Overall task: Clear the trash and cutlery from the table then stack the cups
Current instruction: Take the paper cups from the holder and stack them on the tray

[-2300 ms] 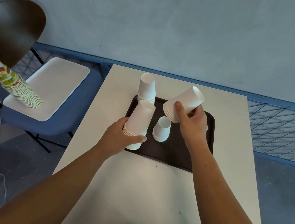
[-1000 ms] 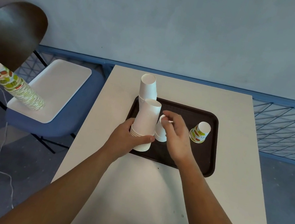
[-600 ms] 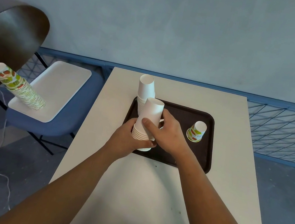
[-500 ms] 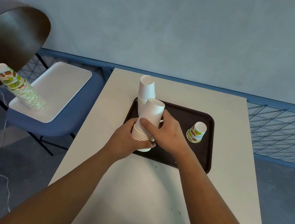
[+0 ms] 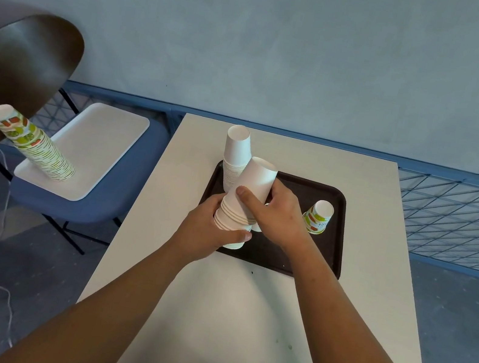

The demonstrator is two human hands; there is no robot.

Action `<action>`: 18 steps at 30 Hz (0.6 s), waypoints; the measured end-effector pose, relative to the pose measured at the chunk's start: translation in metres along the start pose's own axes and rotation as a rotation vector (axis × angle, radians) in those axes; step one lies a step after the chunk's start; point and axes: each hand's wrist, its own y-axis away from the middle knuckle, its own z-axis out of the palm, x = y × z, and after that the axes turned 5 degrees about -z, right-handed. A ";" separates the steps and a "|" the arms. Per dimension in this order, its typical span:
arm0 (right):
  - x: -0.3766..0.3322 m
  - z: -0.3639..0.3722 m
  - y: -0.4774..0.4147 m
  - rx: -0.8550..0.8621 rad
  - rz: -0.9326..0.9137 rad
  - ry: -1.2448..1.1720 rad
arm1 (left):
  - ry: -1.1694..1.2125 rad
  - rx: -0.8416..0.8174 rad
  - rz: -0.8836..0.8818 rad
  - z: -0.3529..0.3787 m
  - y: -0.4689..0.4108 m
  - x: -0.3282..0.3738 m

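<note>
Left hand (image 5: pixel 211 227) and right hand (image 5: pixel 277 213) both grasping white cup stack (image 5: pixel 244 201) over dark tray (image 5: pixel 335 230).

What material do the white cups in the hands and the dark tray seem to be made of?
White cup stack: likely thin paper, matte; the stacked rolled rims show as fine ridges near the base. Dark tray: probably moulded plastic, dull brown-black, with rounded corners and a raised lip; texture unclear.

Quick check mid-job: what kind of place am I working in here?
Probably a canteen or café seating area: a dark serving tray on a plain table, stacks of paper cups, a blue chair alongside.
</note>
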 end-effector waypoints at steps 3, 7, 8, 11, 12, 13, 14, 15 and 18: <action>0.000 -0.002 -0.003 0.029 0.024 -0.026 | -0.040 0.000 -0.014 0.001 -0.002 -0.003; 0.001 -0.007 -0.011 0.139 0.071 -0.099 | -0.080 -0.004 -0.038 0.000 -0.007 -0.008; 0.002 -0.008 -0.013 0.162 0.093 -0.137 | -0.081 0.001 -0.044 0.000 -0.007 -0.009; 0.007 -0.012 -0.020 0.218 0.183 -0.375 | -0.058 0.011 -0.059 -0.001 -0.009 -0.010; 0.011 -0.013 -0.022 0.237 0.215 -0.473 | -0.050 0.015 -0.062 -0.001 -0.010 -0.010; 0.013 -0.015 -0.023 0.254 0.245 -0.567 | -0.044 0.019 -0.066 -0.002 -0.011 -0.011; 0.016 -0.018 -0.025 0.270 0.270 -0.641 | -0.038 0.023 -0.069 -0.002 -0.012 -0.011; 0.019 -0.020 -0.025 0.288 0.291 -0.688 | -0.033 0.024 -0.072 -0.003 -0.013 -0.011; 0.036 -0.019 -0.029 0.371 0.330 -0.645 | -0.027 0.026 -0.068 -0.006 -0.016 -0.013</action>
